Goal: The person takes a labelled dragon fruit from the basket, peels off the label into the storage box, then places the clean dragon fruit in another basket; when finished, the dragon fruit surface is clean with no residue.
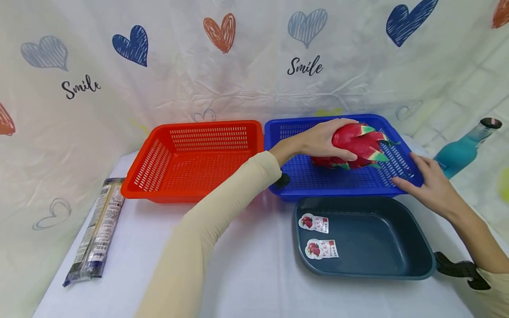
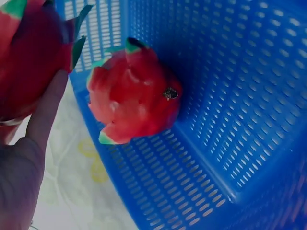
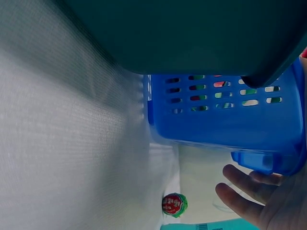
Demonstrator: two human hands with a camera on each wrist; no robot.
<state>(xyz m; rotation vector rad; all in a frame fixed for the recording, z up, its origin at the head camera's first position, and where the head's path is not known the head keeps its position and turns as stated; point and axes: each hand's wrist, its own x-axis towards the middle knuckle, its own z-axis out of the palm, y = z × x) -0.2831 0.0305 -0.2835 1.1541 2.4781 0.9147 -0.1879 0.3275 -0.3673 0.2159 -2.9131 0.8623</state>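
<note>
My left hand [image 1: 324, 139] grips a red dragon fruit [image 1: 359, 139] with green-tipped scales, held over the blue basket [image 1: 342, 179]. Below it a second dragon fruit [image 2: 134, 96] lies inside the basket, partly covered by the first one in the head view. At the basket's right front corner, my right hand [image 1: 431, 187] holds the rim, with its thumb on the rim and the other fingers along the outside. The right wrist view shows those fingers [image 3: 244, 187] beside the basket's outer end.
A red basket [image 1: 214, 190] stands left of the blue one. In front is a dark teal tub [image 1: 366, 247] with two dragon fruit labels [image 1: 322, 249]. Long plastic-wrapped packs [image 1: 97, 229] lie at far left, a blue bottle [image 1: 461, 152] at right. A round red-green object [image 3: 174, 204] sits beyond the basket.
</note>
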